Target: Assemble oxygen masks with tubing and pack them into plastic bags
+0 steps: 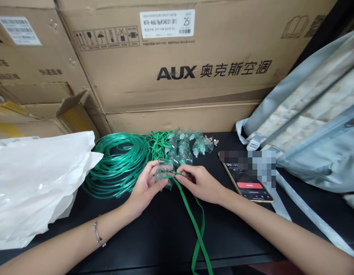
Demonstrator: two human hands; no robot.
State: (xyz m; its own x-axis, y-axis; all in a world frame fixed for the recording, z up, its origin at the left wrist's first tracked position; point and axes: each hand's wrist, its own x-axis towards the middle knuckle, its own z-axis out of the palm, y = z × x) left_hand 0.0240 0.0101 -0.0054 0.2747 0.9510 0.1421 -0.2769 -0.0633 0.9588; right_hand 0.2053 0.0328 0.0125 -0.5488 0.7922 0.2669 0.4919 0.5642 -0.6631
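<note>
My left hand (150,182) is closed around a clear green-tinted oxygen mask (164,170), thumb along its near side. At the mask's right edge, the fingers of my right hand (195,181) pinch a green elastic strap (191,215). The strap hangs from there in two lengths that cross lower down, over the front of the table. Just beyond my hands lie several more clear masks (185,147) in rows. To their left is a heap of green straps (159,143), and small metal clips (213,140) lie to their right.
Coiled green tubing (116,164) and a white plastic bag (36,183) lie on the left of the black table (154,236). A phone (246,179) and a light blue backpack (317,114) are on the right. Large cardboard boxes (177,91) stand behind.
</note>
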